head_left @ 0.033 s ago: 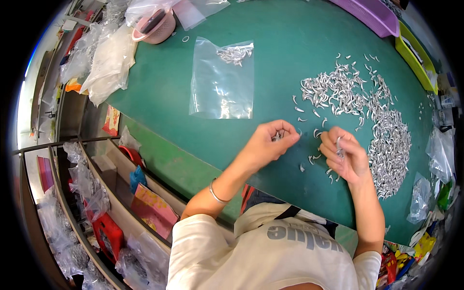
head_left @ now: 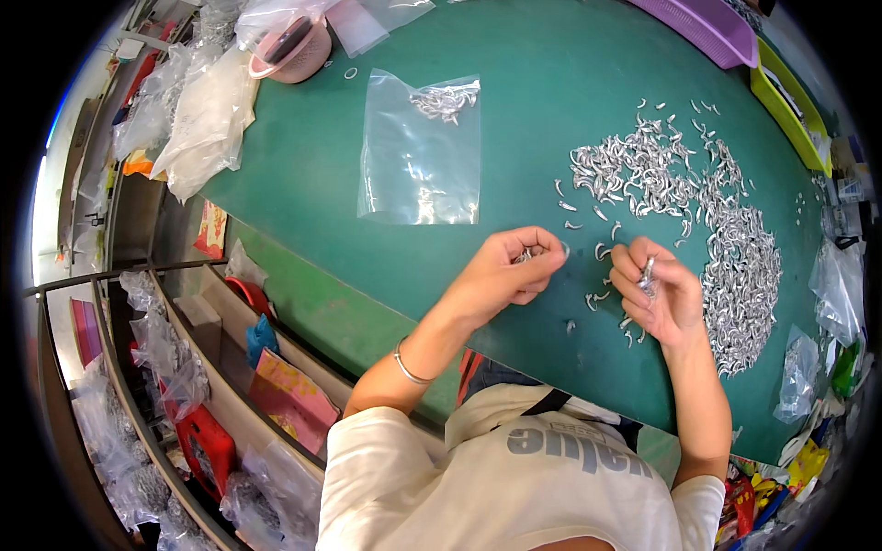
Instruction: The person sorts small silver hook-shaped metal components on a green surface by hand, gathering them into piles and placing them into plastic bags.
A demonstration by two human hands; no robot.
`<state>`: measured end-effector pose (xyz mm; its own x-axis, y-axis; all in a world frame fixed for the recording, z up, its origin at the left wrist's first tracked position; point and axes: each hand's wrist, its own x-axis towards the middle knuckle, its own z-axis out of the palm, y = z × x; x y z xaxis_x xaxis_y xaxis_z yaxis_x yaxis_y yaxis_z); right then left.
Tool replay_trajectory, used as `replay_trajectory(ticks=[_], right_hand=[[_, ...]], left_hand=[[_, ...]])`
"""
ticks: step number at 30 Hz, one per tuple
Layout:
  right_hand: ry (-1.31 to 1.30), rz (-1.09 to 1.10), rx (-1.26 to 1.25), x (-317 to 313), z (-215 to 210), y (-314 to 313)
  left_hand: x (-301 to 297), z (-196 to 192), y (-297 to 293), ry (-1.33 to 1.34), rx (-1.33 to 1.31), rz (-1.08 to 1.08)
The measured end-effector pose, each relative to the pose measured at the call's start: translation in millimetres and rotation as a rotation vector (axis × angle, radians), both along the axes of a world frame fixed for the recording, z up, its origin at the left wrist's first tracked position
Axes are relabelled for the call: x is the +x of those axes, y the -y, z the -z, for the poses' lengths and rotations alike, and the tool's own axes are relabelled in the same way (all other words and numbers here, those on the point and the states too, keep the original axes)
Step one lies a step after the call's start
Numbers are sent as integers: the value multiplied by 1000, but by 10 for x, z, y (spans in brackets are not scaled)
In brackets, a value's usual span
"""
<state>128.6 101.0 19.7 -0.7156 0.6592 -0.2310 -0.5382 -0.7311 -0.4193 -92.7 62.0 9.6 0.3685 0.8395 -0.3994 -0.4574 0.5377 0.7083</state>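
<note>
Curled fingers of my left hand (head_left: 517, 268) hold several small curved silver metal pieces, with one piece's tip at the thumb and forefinger. To its right, my right hand (head_left: 657, 286) is bent round a few of the same pieces (head_left: 648, 275) against the palm. Both hands hover over the table near its front edge, a short gap between them. A large pile of these hook-shaped pieces (head_left: 740, 285) spreads to the right of and beyond my right hand. A few loose ones (head_left: 595, 300) lie between the hands. Beyond my left hand, a clear plastic bag (head_left: 418, 174) lies flat with some pieces at its top.
The green tabletop (head_left: 524, 110) carries a pink basket (head_left: 303, 55) with a dark object at the far left. Plastic bags (head_left: 211, 119) heap beside it. Purple (head_left: 707, 32) and yellow-green baskets (head_left: 792, 110) stand at the far right. Open drawers (head_left: 230, 367) with bagged goods are at left.
My fingers have shifted only slightly. A small blurred piece below the gap between my hands sits a little lower than before.
</note>
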Motion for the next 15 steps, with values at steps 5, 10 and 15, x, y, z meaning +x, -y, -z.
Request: replay_trajectory(ticks=[5, 10, 15], right_hand=[[457, -35, 156, 56, -11, 3], [1270, -108, 1168, -124, -102, 258], [1320, -64, 1191, -104, -111, 364]], left_hand=[[-71, 64, 71, 550, -19, -131], [-41, 132, 105, 477, -135, -124], [165, -131, 365, -933, 540, 211]])
